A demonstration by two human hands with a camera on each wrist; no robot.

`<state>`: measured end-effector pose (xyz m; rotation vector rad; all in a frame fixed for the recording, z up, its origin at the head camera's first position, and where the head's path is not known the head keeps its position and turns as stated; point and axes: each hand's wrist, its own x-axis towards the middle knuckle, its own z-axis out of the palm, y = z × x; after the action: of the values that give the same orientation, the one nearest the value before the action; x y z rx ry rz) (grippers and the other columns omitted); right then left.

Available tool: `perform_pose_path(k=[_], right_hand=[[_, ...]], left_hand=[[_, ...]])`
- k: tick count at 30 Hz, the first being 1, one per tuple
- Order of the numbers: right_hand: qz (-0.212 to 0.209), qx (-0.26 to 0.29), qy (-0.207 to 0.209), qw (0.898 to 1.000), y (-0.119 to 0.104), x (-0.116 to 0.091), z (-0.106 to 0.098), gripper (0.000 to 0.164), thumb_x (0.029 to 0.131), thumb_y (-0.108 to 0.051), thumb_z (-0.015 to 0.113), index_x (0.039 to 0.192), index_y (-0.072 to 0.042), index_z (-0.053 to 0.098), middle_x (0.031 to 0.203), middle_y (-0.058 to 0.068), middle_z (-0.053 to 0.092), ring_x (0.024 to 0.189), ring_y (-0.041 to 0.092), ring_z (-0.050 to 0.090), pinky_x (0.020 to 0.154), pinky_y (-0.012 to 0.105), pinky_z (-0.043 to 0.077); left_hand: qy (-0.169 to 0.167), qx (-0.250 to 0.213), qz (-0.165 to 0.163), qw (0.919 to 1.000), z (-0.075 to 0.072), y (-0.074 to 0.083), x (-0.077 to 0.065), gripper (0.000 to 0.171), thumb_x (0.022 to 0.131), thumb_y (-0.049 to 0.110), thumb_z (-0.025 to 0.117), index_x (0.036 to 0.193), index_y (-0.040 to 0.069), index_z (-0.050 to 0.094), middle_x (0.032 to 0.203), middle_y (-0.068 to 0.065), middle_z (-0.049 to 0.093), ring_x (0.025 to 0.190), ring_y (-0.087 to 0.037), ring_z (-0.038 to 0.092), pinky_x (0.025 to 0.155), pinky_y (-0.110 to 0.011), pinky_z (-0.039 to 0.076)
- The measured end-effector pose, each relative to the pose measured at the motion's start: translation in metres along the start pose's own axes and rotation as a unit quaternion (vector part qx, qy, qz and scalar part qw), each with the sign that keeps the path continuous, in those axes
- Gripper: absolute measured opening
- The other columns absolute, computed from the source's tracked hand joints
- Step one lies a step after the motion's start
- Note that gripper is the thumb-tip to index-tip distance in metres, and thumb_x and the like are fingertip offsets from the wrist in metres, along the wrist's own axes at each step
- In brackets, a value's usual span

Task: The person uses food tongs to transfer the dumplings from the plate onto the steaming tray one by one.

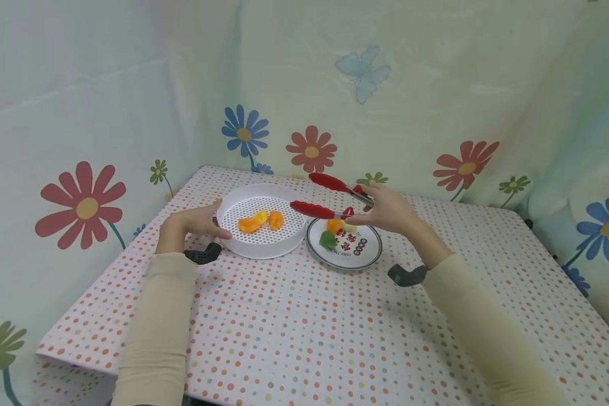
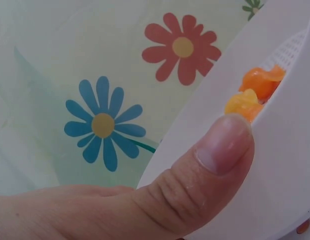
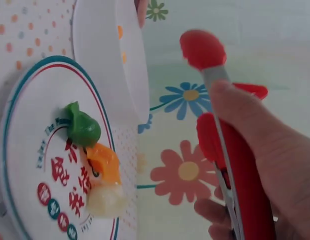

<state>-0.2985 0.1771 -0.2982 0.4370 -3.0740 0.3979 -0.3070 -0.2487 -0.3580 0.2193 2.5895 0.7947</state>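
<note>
My left hand (image 1: 198,219) grips the side of a round white steamer basket (image 1: 264,249) with a perforated base. Its thumb (image 2: 225,145) lies against the outer wall, tip near the rim. Inside the basket sit orange dumpling-shaped pieces (image 1: 276,220) and a yellow one (image 1: 260,216). In my right hand (image 1: 388,208) is a pair of red-tipped tongs (image 1: 330,181), spread apart with nothing between the tips. They hang above a white plate (image 1: 335,258) with a dark rim, which bears a green dumpling-shaped piece (image 3: 85,128), an orange one (image 3: 104,162) and a whitish one (image 3: 107,200).
The plate stands close against the basket's right side. Both rest toward the back of a table with a dotted cloth (image 1: 284,338). A flowered curtain (image 1: 411,113) hangs behind and along both sides.
</note>
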Motion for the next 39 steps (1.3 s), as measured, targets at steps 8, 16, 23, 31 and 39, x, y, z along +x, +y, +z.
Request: perform_pose_path(k=[8,16,23,31,39], right_hand=[[0.023,-0.049,0.016,0.998,0.028,-0.054,-0.005,0.105,0.066,-0.06,0.077,0.144,-0.001,0.037,0.146,0.027,0.037,0.13,0.047,0.038,0.094,0.063,0.043],[0.05,-0.103,0.028,0.993,0.042,-0.066,-0.006,0.103,0.065,-0.069,0.071,0.137,0.001,0.047,0.137,0.029,0.047,0.123,0.047,0.046,0.088,0.059,0.049],[0.059,-0.085,0.0,0.995,0.021,-0.074,-0.009,0.089,0.073,-0.063,0.069,0.133,0.0,0.053,0.124,0.025,0.06,0.107,0.039,0.058,0.077,0.048,0.056],[0.045,-0.068,-0.02,0.996,0.015,-0.075,-0.003,0.072,0.075,-0.05,0.075,0.125,0.0,0.06,0.101,0.016,0.071,0.083,0.026,0.06,0.06,0.029,0.052],[0.034,-0.109,-0.013,0.993,0.015,-0.074,0.002,0.074,0.07,-0.05,0.079,0.124,-0.002,0.062,0.104,0.017,0.07,0.086,0.028,0.061,0.067,0.038,0.055]], left_hand=[[0.001,0.007,0.01,0.9999,-0.002,0.007,0.0,0.121,0.077,0.048,0.075,0.151,0.007,-0.011,0.159,-0.02,-0.006,0.146,-0.042,0.001,0.113,-0.065,0.007],[-0.013,-0.012,-0.005,0.9998,0.01,0.001,-0.004,0.122,0.078,0.047,0.074,0.151,0.007,-0.015,0.159,-0.021,-0.006,0.146,-0.042,-0.001,0.112,-0.066,0.007],[-0.004,0.009,-0.009,0.9999,0.008,0.0,-0.002,0.124,0.076,0.053,0.073,0.15,0.006,-0.016,0.159,-0.023,-0.003,0.146,-0.043,0.001,0.112,-0.066,0.008],[-0.008,-0.006,-0.008,0.9999,0.005,0.005,0.0,0.124,0.077,0.05,0.074,0.15,0.009,-0.017,0.159,-0.021,-0.006,0.146,-0.042,-0.002,0.111,-0.067,0.006],[-0.007,-0.007,0.009,0.9999,0.006,0.004,0.002,0.122,0.077,0.049,0.074,0.151,0.009,-0.015,0.159,-0.02,-0.008,0.146,-0.043,-0.001,0.11,-0.068,0.007]])
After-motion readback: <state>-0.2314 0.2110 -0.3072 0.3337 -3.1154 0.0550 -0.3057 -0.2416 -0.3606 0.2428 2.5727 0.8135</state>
